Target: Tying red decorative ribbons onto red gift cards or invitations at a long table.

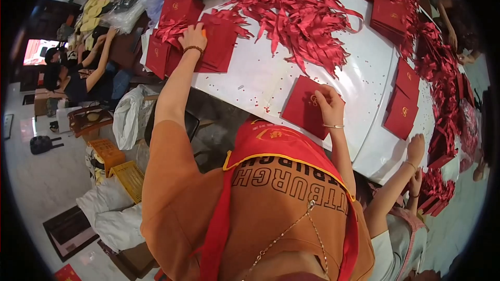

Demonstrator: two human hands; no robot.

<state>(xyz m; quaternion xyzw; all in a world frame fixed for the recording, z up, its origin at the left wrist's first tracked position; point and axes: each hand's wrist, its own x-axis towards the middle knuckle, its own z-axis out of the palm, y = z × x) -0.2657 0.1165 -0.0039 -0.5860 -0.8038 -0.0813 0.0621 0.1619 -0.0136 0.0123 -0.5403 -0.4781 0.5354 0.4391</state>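
On the white-covered table in front of me lies a flat red square paper bag or folder (299,105) with a gold emblem. My right hand (331,107) is over its upper right part, thumb and fingertips pinched together near the emblem. Whatever they hold, if anything, is too small to make out. My left hand (193,39) reaches out to a pile of similar red pieces (221,41) at the far left, its fingers extended over the pile and beside some red ribbon (171,32). A small orange spot (204,33) shows by its fingertips.
A large heap of red ribbons (297,15) covers the table's far middle. Tiny red beads (266,108) are scattered about. More red pieces (403,99) lie at right, near a co-worker's arm (398,182). Yellow crates (127,179) stand on the floor at left.
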